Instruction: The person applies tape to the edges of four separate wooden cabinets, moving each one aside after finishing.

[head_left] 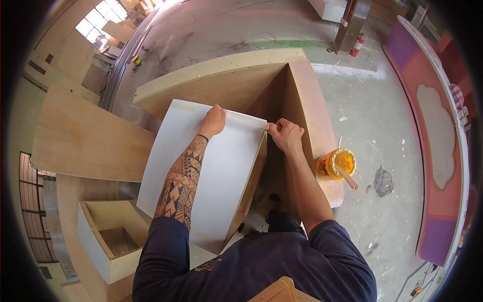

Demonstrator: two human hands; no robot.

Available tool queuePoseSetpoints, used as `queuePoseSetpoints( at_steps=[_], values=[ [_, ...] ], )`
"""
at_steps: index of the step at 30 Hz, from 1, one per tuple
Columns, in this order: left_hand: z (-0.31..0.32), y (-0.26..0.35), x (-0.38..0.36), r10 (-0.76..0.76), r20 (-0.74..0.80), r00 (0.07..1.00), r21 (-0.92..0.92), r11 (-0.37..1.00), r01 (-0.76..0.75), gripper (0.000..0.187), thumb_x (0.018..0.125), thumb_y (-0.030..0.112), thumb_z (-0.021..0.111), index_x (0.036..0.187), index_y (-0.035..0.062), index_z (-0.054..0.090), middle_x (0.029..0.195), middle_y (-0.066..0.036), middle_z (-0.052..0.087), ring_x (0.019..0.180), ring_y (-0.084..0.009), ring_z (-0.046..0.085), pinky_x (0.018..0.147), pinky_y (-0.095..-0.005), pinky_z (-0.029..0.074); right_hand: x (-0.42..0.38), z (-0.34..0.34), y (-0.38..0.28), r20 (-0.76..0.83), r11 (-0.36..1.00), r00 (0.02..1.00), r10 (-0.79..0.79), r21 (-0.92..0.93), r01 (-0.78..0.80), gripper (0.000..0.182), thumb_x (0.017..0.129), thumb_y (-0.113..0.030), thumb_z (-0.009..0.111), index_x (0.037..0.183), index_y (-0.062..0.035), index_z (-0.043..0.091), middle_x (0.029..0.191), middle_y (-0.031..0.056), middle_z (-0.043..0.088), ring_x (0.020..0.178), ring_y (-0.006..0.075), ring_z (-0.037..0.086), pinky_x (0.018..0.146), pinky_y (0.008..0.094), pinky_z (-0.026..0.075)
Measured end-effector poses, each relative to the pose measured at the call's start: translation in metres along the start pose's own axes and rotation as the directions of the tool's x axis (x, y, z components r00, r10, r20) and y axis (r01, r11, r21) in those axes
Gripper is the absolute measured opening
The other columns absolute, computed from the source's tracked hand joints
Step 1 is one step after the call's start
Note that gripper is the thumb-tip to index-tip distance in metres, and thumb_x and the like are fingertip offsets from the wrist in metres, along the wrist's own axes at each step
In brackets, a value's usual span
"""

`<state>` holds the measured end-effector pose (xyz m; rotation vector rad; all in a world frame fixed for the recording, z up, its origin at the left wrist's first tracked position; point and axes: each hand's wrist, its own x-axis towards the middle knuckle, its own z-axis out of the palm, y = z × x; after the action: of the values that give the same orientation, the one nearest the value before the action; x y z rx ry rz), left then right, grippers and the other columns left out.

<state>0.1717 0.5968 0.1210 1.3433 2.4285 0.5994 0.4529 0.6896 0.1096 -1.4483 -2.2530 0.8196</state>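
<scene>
A white-faced box or drawer with bare wooden sides lies tilted in front of me. Along its far edge runs a pale strip that looks like masking tape. My left hand, on the tattooed arm, is closed at the strip's left end, its fingers curled at the panel's edge. At the far right corner my right hand is closed, thumb and fingertips pinching the strip's other end. Another yellowish tape piece sticks to the white face near the far left corner.
Behind stands a large wooden cabinet frame. A jar of yellow glue with a wooden stick rests on its right side. At left are a plywood sheet and an open drawer box. Farther right are a fire extinguisher and a pink-purple panel.
</scene>
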Motion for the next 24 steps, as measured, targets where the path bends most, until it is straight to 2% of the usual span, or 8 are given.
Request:
queuePoseSetpoints(
  at_steps=[2, 6, 8, 14, 24],
  values=[
    [0.001, 0.005, 0.011, -0.09, 0.121, 0.988, 0.069, 0.994, 0.082, 0.039, 0.111, 0.031, 0.054, 0.122, -0.005, 0.062, 0.126, -0.031, 0.07, 0.124, -0.0462, 0.066, 0.105, -0.0536, 0.053, 0.005, 0.008, 0.006, -0.007, 0.999, 1.0, 0.01, 0.053, -0.01, 0.037, 0.093, -0.042, 0.068, 0.085, -0.0071, 0.078, 0.08, 0.0143, 0.077, 0.084, 0.0331, 0.075, 0.093, 0.0475, 0.043],
    [0.011, 0.004, 0.029, -0.117, 0.152, 0.981, 0.153, 0.984, 0.094, 0.041, 0.111, 0.032, 0.054, 0.125, -0.0053, 0.061, 0.131, -0.031, 0.069, 0.127, -0.046, 0.065, 0.108, -0.0531, 0.052, 0.017, 0.021, 0.009, -0.024, 0.993, 0.993, 0.117, 0.02, -0.117, 0.035, 0.087, -0.042, 0.068, 0.08, -0.0087, 0.077, 0.075, 0.013, 0.075, 0.083, 0.0352, 0.073, 0.09, 0.0497, 0.043],
    [0.013, 0.006, 0.034, -0.142, 0.151, 0.978, 0.186, 0.976, 0.113, 0.041, 0.111, 0.03, 0.055, 0.126, -0.0063, 0.062, 0.133, -0.031, 0.068, 0.129, -0.046, 0.064, 0.109, -0.0533, 0.052, 0.021, 0.02, 0.009, 0.001, 0.985, 0.985, 0.172, -0.015, -0.172, 0.028, 0.083, -0.036, 0.068, 0.085, -0.0087, 0.077, 0.081, 0.0144, 0.077, 0.086, 0.0352, 0.074, 0.093, 0.0491, 0.043],
    [0.01, -0.004, 0.034, -0.129, 0.251, 0.959, 0.139, 0.986, 0.096, 0.038, 0.11, 0.027, 0.057, 0.124, -0.0079, 0.064, 0.134, -0.033, 0.068, 0.129, -0.047, 0.064, 0.109, -0.0531, 0.052, 0.007, 0.007, 0.007, 0.077, 0.981, 0.979, 0.189, 0.035, -0.192, 0.029, 0.082, -0.036, 0.071, 0.089, -0.0082, 0.076, 0.086, 0.0152, 0.078, 0.091, 0.0343, 0.074, 0.097, 0.0479, 0.043],
    [0.009, -0.005, 0.038, -0.133, 0.181, 0.974, 0.234, 0.968, 0.089, 0.035, 0.107, 0.023, 0.061, 0.124, -0.0076, 0.064, 0.129, -0.034, 0.069, 0.127, -0.0476, 0.065, 0.109, -0.0532, 0.053, 0.017, 0.02, 0.009, 0.084, 0.978, 0.976, 0.202, 0.034, -0.205, 0.032, 0.082, -0.039, 0.076, 0.095, -0.0092, 0.076, 0.088, 0.0135, 0.079, 0.092, 0.0332, 0.074, 0.099, 0.0474, 0.043]
  ],
)
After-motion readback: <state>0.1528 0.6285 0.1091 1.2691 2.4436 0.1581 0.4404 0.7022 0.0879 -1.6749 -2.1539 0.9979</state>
